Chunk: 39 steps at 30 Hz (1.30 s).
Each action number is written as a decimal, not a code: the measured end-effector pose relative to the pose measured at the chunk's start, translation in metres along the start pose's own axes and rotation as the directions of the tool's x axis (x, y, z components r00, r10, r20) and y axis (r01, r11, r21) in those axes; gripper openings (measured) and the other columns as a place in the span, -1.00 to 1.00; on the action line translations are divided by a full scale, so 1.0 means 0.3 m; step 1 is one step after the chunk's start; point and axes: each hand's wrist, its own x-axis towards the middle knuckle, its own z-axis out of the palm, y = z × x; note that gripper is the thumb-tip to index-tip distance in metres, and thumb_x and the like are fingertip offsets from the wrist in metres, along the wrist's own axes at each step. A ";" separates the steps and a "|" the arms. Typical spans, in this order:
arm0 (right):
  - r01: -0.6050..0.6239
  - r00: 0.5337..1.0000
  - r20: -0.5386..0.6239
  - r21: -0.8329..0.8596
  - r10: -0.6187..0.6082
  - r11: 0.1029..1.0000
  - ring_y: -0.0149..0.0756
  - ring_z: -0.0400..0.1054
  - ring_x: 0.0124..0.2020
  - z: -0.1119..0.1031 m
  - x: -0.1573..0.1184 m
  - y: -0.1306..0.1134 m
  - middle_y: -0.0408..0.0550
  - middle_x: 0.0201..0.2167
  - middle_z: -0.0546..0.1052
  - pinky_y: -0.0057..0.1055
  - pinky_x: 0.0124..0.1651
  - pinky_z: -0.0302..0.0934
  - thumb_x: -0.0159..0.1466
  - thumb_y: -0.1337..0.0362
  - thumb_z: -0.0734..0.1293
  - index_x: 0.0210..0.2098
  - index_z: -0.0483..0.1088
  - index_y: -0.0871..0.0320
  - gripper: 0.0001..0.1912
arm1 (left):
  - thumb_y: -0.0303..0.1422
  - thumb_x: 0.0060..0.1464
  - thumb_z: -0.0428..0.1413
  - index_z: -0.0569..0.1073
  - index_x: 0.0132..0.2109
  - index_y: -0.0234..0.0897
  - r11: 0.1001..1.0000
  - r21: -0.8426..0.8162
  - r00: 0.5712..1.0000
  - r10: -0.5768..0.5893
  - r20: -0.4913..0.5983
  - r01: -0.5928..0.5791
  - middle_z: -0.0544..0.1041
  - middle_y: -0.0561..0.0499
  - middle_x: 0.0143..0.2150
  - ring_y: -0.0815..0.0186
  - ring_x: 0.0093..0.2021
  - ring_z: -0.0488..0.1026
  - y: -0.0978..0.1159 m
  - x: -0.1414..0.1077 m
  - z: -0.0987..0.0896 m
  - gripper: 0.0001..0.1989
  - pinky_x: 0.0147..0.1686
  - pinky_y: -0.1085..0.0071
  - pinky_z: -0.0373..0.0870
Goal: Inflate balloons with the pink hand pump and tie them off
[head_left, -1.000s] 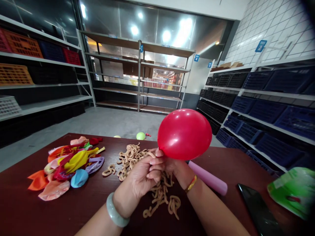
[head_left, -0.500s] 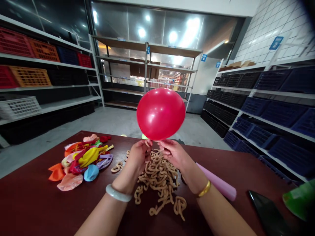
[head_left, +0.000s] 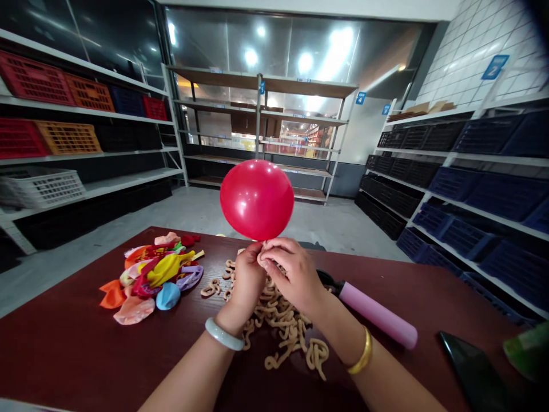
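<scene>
An inflated red balloon [head_left: 257, 200] stands upright above my hands, its neck down at my fingertips. My left hand [head_left: 249, 277] is closed on the neck, thumb up, below the balloon. My right hand [head_left: 294, 274] is pinched at the same spot, fingers bent and touching the left fingertips; the neck between them is mostly hidden. Under both hands lies a pile of tan, curly strands [head_left: 285, 323] on the dark red table [head_left: 64, 355]. Several limp, uninflated balloons [head_left: 165, 269] of mixed colours are heaped to the left.
A pink cylinder with a black end [head_left: 377, 315] lies right of my right hand. Farther right are a black phone-like object [head_left: 472, 366] and a green item [head_left: 529, 352]. Shelves with crates [head_left: 51, 189] line the left and right; a rack [head_left: 300, 86] stands behind.
The balloon has shifted left and looks slightly smaller. My right hand has moved left, so both hands now meet at the neck. The view has turned slightly, showing more of the pink cylinder.
</scene>
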 end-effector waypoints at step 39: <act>-0.384 0.919 -0.103 -0.028 0.380 0.923 -0.32 0.40 -0.42 0.039 -0.010 0.076 -0.10 -0.42 0.50 -0.43 -0.33 0.25 0.14 0.37 0.31 -0.41 0.40 0.13 -0.96 | -0.45 0.19 -0.03 0.51 -0.23 -0.33 0.683 0.655 0.941 0.303 0.149 -0.324 0.55 -0.11 -0.35 0.23 -0.35 0.46 -0.019 -0.012 0.001 -0.80 -0.32 0.37 0.30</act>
